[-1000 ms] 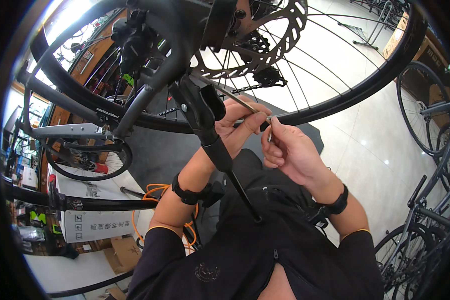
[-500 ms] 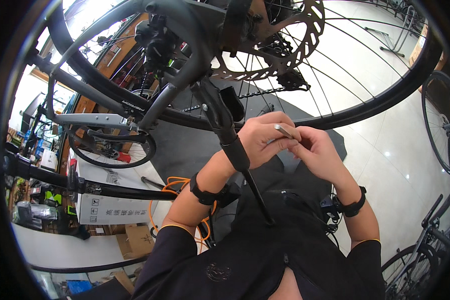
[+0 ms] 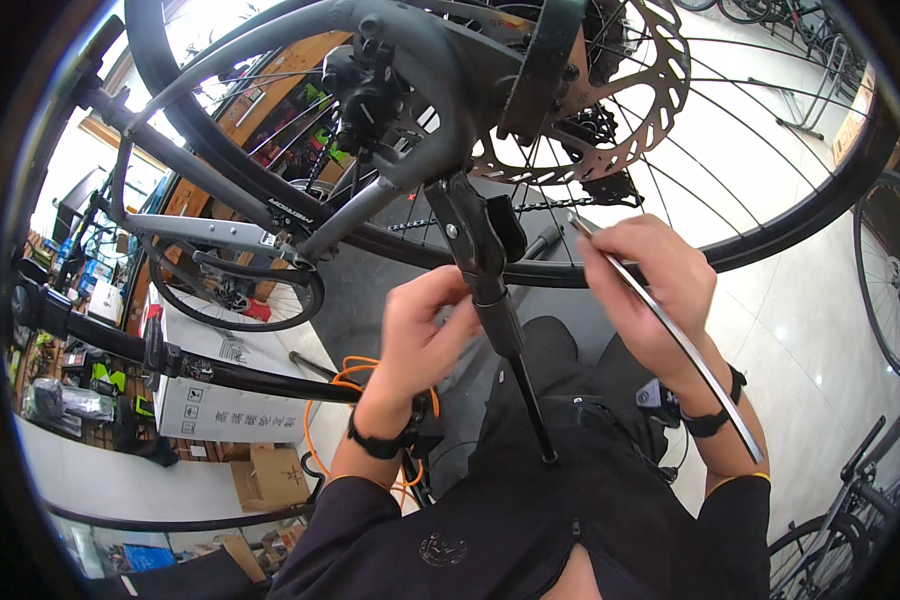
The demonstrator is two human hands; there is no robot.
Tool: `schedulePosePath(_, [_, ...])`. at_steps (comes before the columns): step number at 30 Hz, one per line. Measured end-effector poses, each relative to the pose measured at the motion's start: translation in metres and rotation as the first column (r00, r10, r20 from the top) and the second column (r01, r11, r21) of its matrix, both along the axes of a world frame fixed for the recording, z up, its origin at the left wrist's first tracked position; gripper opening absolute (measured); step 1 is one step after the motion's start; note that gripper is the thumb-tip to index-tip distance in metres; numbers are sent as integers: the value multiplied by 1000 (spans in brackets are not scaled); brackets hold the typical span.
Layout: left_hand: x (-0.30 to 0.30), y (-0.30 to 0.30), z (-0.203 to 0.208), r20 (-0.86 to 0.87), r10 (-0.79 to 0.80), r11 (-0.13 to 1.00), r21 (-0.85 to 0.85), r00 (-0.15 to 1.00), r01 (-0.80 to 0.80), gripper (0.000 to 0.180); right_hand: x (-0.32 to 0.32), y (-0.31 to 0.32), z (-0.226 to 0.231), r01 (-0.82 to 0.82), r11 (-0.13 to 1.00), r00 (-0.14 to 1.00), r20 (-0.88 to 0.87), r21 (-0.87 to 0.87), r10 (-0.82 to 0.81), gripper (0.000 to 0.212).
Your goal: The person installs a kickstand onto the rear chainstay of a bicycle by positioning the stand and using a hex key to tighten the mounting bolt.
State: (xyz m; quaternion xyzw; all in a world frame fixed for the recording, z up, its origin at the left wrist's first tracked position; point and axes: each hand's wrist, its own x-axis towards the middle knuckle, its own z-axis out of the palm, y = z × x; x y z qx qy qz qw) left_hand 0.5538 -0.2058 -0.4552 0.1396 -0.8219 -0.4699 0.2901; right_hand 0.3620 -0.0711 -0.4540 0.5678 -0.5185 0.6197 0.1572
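My right hand [image 3: 660,290] is closed around a long, thin silver hex key [image 3: 685,345]. Its upper end pokes out above my fingers, and the long shaft runs back over my wrist and forearm. Left of the black kickstand [image 3: 488,290], my left hand [image 3: 425,335] is loosely curled, thumb and fingers apart, slightly smeared by motion; nothing shows in it. The kickstand hangs from the grey bicycle frame [image 3: 370,205], its thin leg pointing toward me. Above are the disc brake rotor [image 3: 660,120], the black brake caliper [image 3: 365,95] and the rear wheel [image 3: 770,235].
A black clamp arm [image 3: 250,375] crosses at the left, beside a white carton [image 3: 230,410] and an orange cable [image 3: 315,450]. A smaller cardboard box [image 3: 270,478] lies below. Other bicycles [image 3: 885,460] stand at the right. A dark mat [image 3: 360,300] covers part of the pale floor.
My hands have come apart: the left moved left and down past the kickstand, the right moved right. The hex key's long shaft now lies exposed along my right forearm. The view has shifted slightly.
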Motion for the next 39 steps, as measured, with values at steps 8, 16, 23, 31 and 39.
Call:
schedulePosePath(8, [-3, 55, 79, -176, -296, 528, -849, 939, 8, 36, 17, -34, 22, 191, 969, 922, -311, -155, -232, 17])
schedulePosePath(16, [-38, 68, 74, -235, -347, 339, -934, 908, -112, 30, 15, -14, 23, 53, 997, 966, -249, -63, -67, 26])
schedulePosePath(23, [-40, 69, 71, -311, -391, 493, -866, 866, -88, 35, 13, 8, 33, -108, 990, 985, -143, -94, 94, 20])
schedulePosePath(31, [-18, 13, 19, -523, 74, 860, -397, 849, -319, 24, -12, 13, 48, -222, 974, 964, -143, 41, 225, 16])
schedulePosePath(39, [-25, 15, 6, -290, -19, 997, 60, 957, 38, 32, -6, 5, 54, -190, 982, 920, -351, -10, 174, 22])
